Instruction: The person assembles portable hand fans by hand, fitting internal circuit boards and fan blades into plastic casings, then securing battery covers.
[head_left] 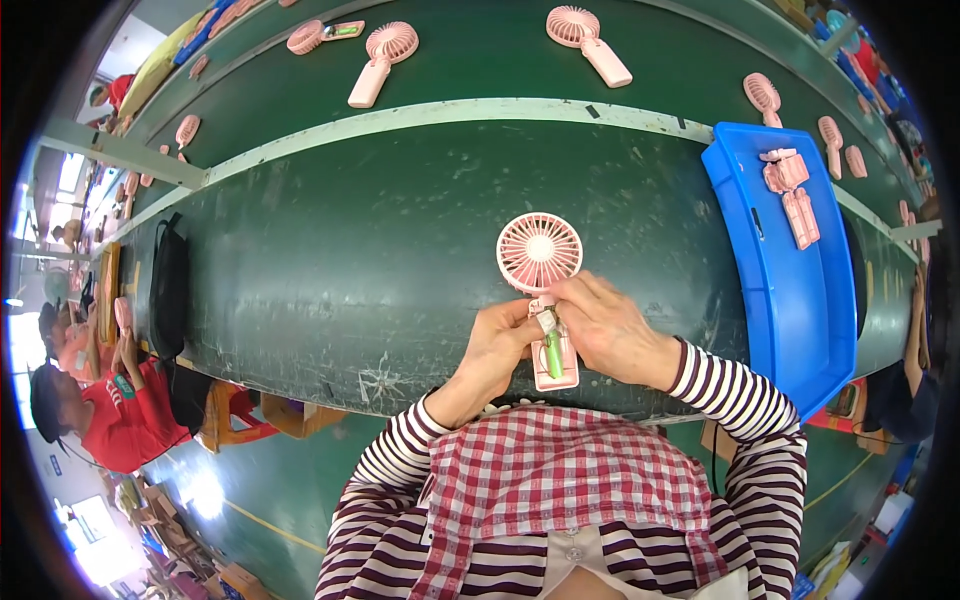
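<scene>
Over the near part of the green table I have a pink handheld fan, its round grille pointing away from me. The handle is open and shows a green battery and a small pale part near the neck. My left hand is closed around the handle's left side, thumb across its upper end. My right hand is closed at the neck just below the grille, with fingertips pressed together there. Whether a small part sits between those fingertips is hidden.
A blue bin at the right holds several pink plastic handle parts. Beyond a pale rail, several pink fans lie on a green surface. A black bag lies at the left, near a person in red.
</scene>
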